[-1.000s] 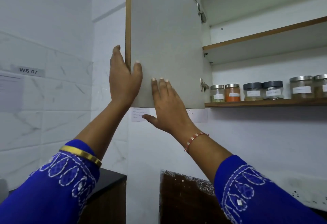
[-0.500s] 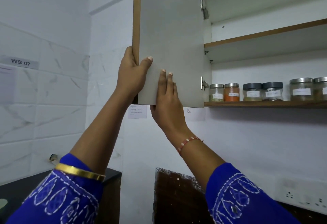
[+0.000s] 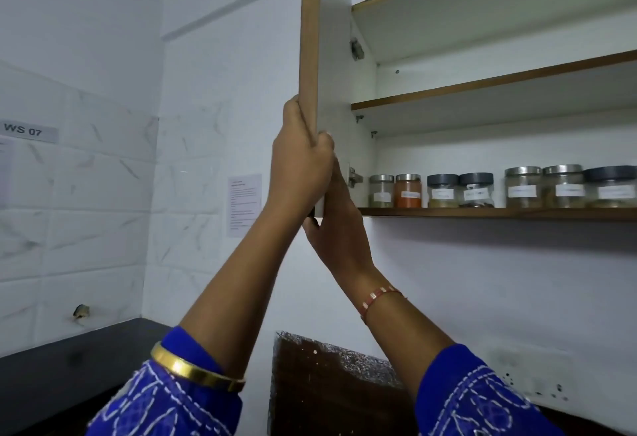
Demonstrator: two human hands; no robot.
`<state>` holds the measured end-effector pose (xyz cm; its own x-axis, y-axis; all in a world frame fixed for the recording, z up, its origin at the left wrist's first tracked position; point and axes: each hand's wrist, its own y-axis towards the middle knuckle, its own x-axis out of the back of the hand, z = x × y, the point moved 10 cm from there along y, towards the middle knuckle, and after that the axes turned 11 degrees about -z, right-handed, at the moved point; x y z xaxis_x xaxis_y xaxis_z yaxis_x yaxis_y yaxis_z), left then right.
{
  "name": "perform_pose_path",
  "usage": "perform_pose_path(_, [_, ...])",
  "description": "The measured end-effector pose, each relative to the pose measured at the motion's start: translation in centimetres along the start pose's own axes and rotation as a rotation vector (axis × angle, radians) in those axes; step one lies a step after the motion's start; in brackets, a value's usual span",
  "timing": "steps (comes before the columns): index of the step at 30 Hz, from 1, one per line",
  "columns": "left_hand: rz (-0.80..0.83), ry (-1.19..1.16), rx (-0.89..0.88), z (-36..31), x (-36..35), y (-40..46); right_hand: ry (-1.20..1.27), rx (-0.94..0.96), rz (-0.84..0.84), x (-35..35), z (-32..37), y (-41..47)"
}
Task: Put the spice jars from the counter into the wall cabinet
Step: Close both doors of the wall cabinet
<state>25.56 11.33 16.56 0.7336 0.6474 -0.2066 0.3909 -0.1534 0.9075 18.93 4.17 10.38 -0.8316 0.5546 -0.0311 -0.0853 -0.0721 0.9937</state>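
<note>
1. Head view, the hands: the left hand is wrapped around the free edge of the cabinet door, fingers curled over the wooden edge band; the right hand lies against the door's inner face at the bottom corner, fingers apparently together and flat, though the left hand hides most of them.
2. Head view, the cabinet: the door stands edge-on to the camera; the wall cabinet is open, its upper shelves bare; the spice jars sit in a row on the lowest shelf, seven in view, the rightmost cut by the frame.
3. Head view, below: the dark counter shows no jars on the stretch in sight, so the stowing looks done, or nearly.
4. The step in hand, judged: closing the door; swing it from the free edge, keep the right-hand fingers clear of the hinge side and the frame; ease it shut rather than slam, lest the jars rattle.
</note>
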Motion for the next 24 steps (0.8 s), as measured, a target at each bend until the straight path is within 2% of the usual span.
perform_pose_path(5, [0.036, 0.008, -0.025, -3.7, -4.4, -2.8, 0.046, -0.159, 0.027, 4.7, -3.6, -0.5])
perform_pose_path(13, [0.176, 0.017, -0.023, -6.1, -11.9, -6.0, 0.107, -0.208, 0.049, 12.2, -6.6, -0.8])
perform_pose_path(16, [0.281, 0.035, -0.021, -6.2, -14.7, -7.7, 0.116, -0.222, -0.008, 15.5, -8.1, 0.0])
perform_pose_path(20, [0.458, 0.008, 0.029, -5.0, -18.9, -10.4, 0.171, -0.350, -0.155, 19.7, -11.7, 0.2])
perform_pose_path(24, [0.546, 0.084, -0.087, -4.2, -23.8, -12.1, 0.133, -0.435, -0.222, 22.1, -16.0, 0.4])
